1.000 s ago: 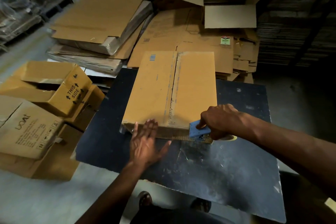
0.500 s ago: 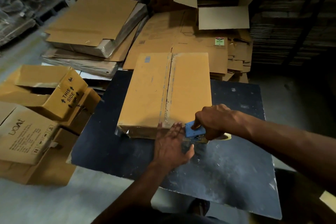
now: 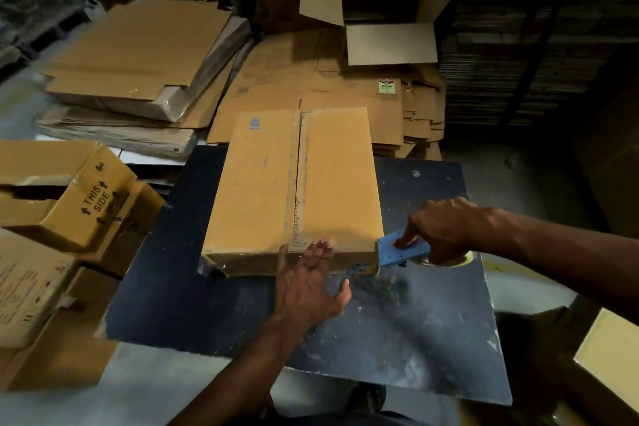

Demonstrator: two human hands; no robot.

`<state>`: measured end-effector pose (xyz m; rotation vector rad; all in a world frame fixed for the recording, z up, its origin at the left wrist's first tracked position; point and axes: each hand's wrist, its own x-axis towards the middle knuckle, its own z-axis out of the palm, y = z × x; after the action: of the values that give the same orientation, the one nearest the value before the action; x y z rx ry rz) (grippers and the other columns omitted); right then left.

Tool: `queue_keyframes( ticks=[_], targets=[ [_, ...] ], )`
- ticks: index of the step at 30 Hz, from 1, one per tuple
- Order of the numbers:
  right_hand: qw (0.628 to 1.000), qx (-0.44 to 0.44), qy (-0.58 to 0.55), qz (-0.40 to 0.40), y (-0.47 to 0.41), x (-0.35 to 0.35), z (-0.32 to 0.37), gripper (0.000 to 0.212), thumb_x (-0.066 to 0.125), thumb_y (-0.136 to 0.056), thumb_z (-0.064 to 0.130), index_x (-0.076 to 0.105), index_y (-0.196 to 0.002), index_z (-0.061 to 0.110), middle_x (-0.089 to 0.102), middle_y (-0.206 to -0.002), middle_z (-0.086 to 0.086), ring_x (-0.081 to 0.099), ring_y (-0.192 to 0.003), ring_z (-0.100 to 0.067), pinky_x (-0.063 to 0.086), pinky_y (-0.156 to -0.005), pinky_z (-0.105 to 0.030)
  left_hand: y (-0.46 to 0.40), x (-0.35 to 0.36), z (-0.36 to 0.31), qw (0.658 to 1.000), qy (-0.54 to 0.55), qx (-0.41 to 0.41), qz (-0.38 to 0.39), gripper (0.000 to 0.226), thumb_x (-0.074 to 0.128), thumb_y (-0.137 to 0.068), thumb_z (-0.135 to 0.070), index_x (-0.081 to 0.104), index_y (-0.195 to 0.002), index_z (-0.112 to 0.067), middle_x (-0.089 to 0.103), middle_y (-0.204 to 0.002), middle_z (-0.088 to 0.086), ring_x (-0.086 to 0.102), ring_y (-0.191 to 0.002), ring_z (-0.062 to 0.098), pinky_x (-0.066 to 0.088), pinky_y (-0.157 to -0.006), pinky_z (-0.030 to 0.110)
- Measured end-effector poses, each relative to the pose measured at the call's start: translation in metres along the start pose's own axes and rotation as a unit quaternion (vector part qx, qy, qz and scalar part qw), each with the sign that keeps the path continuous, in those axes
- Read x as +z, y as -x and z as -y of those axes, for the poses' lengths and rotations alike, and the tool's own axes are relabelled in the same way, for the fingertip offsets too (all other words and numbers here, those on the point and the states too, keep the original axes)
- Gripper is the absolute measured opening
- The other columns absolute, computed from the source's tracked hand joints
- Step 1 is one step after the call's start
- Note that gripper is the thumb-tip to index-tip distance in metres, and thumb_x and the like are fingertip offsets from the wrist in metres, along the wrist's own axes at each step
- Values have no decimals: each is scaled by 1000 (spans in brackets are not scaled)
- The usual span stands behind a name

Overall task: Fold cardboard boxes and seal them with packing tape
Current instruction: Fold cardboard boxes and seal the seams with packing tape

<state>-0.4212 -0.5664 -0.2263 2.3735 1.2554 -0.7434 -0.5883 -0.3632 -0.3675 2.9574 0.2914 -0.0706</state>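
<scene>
My left hand (image 3: 307, 282) has slid along the near edge of the box (image 3: 294, 183), from its left part a second ago to right under the centre seam now, and it lies flat and released, fingers (image 3: 320, 249) spread, their tips pressing the near lip where the two top flaps meet. My right hand (image 3: 441, 230) has gone the other way: a second ago it was close by the seam, now it sits off the box's near right corner, well to the right of my left fingers, clenched around the blue tape dispenser (image 3: 401, 249) with the forefinger laid on its flat plate. The roll of packing tape (image 3: 449, 259) peeks out just beneath my right palm. The box lies closed on the dark tabletop (image 3: 415, 339), directly ahead of my left fingertips, its seam running away from them. I cannot make out a clear strip of tape along the seam or the front edge; in this light it is too faint to tell. My guess is that I have just run the dispenser across the near edge and my left hand is smoothing and holding the flaps while the tape is pulled off or cut. If so, this end is nearly sealed. Flat cartons (image 3: 138, 55) wait beyond my left fingers.
</scene>
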Motion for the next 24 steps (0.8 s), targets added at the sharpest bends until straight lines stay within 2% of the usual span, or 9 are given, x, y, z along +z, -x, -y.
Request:
queue_keyframes(
  ticks=[2, 3, 6, 11, 13, 16, 18, 20, 24],
  targets=[
    [1000, 0, -5, -5, -2, 10, -4, 55, 66, -95, 45, 49, -147, 45, 58, -139, 5, 59, -120, -19, 52, -94, -32, 1, 4, 0, 998, 36, 17, -50, 83, 45, -86, -69, 50, -152, -20, 48, -158, -2, 45, -145, 12, 8, -126, 57],
    [1000, 3, -15, -9, -4, 13, -5, 54, 66, -95, 46, 50, -146, 45, 58, -139, 5, 58, -120, -19, 52, -94, -32, 1, 6, 0, 997, 43, 24, -64, 82, 47, -85, -68, 53, -149, -18, 52, -155, 0, 49, -142, 15, 10, -126, 56],
    [1000, 1, -23, -17, -7, 16, -7, 52, 65, -96, 45, 51, -146, 45, 59, -137, 6, 59, -120, -20, 49, -91, -32, -3, 8, -4, 996, 35, 45, -66, 82, 50, -86, -69, 54, -149, -16, 51, -156, 3, 47, -144, 19, 17, -125, 58],
    [999, -2, -29, -46, -9, 18, -10, 47, 67, -93, 42, 58, -140, 40, 63, -129, 6, 63, -110, -19, 42, -77, -28, -20, 8, -54, 985, 41, 156, -55, 80, 53, -88, -62, 52, -150, -11, 53, -154, 7, 49, -143, 20, 17, -127, 43],
    [997, -7, -35, -66, -10, 23, -12, 45, 68, -93, 44, 60, -137, 38, 64, -125, 6, 64, -104, -18, 46, -76, -28, -27, 12, -68, 986, 51, 151, -36, 81, 55, -89, -59, 49, -151, -7, 51, -155, 11, 48, -144, 23, 17, -126, 43],
    [995, -22, -49, -81, -8, 32, -18, 45, 68, -94, 47, 61, -138, 40, 65, -127, 6, 64, -107, -18, 52, -84, -30, -26, 20, -67, 988, 55, 143, -24, 83, 58, -88, -53, 46, -152, -2, 51, -154, 14, 50, -142, 26, 30, -123, 47],
    [995, -32, -57, -76, -6, 35, -23, 46, 66, -95, 48, 58, -140, 44, 63, -131, 7, 63, -114, -19, 48, -83, -30, -24, 22, -64, 988, 42, 144, -28, 85, 56, -86, -53, 45, -153, -3, 50, -155, 14, 50, -142, 24, 33, -122, 48],
    [995, -36, -69, -67, -4, 36, -30, 47, 64, -96, 48, 56, -142, 48, 62, -135, 8, 62, -118, -20, 43, -82, -28, -25, 20, -66, 989, 43, 137, -27, 86, 54, -85, -54, 42, -155, -5, 49, -156, 11, 48, -144, 22, 28, -125, 44],
    [993, -32, -87, -70, 6, 43, -50, 48, 64, -95, 52, 55, -142, 50, 63, -134, 12, 63, -114, -18, 38, -78, -26, -27, 19, -66, 989, 37, 139, -33, 88, 59, -80, -56, 47, -152, -7, 56, -150, 10, 53, -140, 20, 34, -123, 42]
  ],
)
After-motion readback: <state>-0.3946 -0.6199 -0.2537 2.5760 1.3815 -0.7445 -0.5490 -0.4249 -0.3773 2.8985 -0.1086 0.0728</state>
